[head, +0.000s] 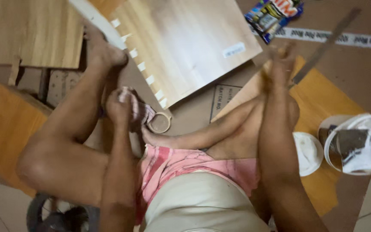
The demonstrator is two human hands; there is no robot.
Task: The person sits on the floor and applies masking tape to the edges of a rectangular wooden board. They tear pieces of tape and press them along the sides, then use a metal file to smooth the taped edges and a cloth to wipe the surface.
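My left hand (119, 105) is closed around a crumpled pink-and-white cloth (139, 111), touching the light wood-veneer panel (185, 43)'s taped edge. My right hand (282, 58) is blurred, grip unclear, near the panel's right corner.

A blue snack packet (273, 13) lies at the far edge of the floor, right of centre. A white tub (357, 144) stands at the right edge, its white lid (308, 153) just beside it.
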